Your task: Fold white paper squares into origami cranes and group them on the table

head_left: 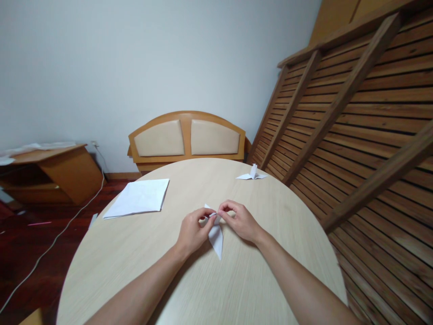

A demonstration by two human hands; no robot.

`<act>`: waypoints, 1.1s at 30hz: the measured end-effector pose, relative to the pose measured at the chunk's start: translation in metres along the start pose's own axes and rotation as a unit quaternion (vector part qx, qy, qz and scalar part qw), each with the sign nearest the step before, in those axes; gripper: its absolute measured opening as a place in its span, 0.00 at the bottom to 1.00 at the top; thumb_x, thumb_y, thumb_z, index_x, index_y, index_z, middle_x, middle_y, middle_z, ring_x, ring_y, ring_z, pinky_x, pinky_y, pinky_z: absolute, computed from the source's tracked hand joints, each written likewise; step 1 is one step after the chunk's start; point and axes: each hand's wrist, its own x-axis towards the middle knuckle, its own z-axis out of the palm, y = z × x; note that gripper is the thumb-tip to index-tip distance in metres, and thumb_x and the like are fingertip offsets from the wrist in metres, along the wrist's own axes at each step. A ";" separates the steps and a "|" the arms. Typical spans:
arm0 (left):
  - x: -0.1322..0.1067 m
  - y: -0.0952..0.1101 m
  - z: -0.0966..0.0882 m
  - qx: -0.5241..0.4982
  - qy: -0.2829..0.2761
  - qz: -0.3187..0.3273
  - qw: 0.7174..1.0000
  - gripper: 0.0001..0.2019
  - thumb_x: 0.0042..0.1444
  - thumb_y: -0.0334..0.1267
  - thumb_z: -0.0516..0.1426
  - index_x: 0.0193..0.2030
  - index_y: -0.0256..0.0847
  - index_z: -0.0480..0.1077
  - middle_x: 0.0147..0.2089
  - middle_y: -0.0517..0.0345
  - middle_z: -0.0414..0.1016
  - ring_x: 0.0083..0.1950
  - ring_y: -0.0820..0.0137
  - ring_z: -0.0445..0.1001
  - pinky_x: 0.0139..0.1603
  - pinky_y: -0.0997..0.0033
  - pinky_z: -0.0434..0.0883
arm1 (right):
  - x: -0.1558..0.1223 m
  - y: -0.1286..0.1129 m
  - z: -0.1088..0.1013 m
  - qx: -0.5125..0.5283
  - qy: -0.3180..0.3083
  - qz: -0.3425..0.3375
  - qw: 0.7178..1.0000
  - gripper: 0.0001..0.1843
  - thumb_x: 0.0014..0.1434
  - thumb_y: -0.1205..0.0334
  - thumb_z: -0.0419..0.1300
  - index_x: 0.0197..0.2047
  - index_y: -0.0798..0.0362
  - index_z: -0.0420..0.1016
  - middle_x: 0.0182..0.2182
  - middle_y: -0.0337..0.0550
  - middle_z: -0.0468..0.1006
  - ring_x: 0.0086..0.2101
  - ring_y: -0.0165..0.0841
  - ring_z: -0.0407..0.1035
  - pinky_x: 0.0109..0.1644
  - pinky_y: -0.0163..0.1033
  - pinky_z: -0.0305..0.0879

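A folded white paper figure, shaped like an origami crane (216, 238), is held over the middle of the round table, one pointed wing reaching toward me. My left hand (195, 229) is closed, pinching the figure between thumb and fingers. From the other side, my right hand (241, 220) pinches its upper right part with thumb and forefinger. The fingertips of both hands nearly meet and hide some of the folds. Farther back to the right, a finished-looking paper crane (253, 173) stands on the table with its wings spread.
A stack of white paper (137, 198) lies at the table's left side. The round wooden table (270, 271) fills the foreground. Slatted wooden boards (358, 135) lean close on the right. Behind stands a headboard (187, 135); a low cabinet (77, 176) and a cable (64, 229) are at left.
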 end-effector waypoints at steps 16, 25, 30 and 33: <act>0.007 -0.019 -0.005 -0.038 0.029 -0.083 0.995 0.10 0.61 0.42 0.55 0.43 0.40 0.74 0.43 0.52 0.80 0.42 0.64 0.78 0.44 0.64 0.73 | 0.002 0.014 -0.003 -0.002 0.042 0.032 0.999 0.09 0.63 0.57 0.60 0.39 0.53 0.78 0.35 0.43 0.80 0.36 0.34 0.73 0.42 0.39 0.69; 0.004 -0.040 -0.002 0.010 -0.052 -0.074 0.996 0.14 0.53 0.29 0.57 0.48 0.39 0.71 0.45 0.50 0.80 0.47 0.62 0.77 0.51 0.60 0.71 | -0.003 0.023 -0.005 -0.020 -0.013 0.060 0.998 0.14 0.59 0.58 0.64 0.47 0.53 0.76 0.39 0.44 0.79 0.35 0.32 0.72 0.41 0.38 0.68; 0.002 -0.036 -0.005 -0.005 -0.061 -0.050 0.997 0.16 0.51 0.31 0.60 0.49 0.40 0.73 0.47 0.49 0.80 0.51 0.58 0.76 0.54 0.55 0.70 | -0.007 0.027 -0.016 -0.050 -0.057 0.079 0.994 0.15 0.58 0.59 0.64 0.48 0.53 0.75 0.31 0.38 0.75 0.30 0.31 0.68 0.35 0.36 0.65; 0.003 -0.031 -0.007 -0.002 -0.064 -0.047 0.997 0.17 0.50 0.31 0.62 0.48 0.41 0.74 0.48 0.49 0.80 0.52 0.56 0.75 0.55 0.53 0.69 | -0.007 0.027 -0.020 -0.066 -0.076 0.068 0.993 0.10 0.61 0.57 0.62 0.43 0.53 0.77 0.31 0.40 0.77 0.32 0.32 0.70 0.37 0.38 0.65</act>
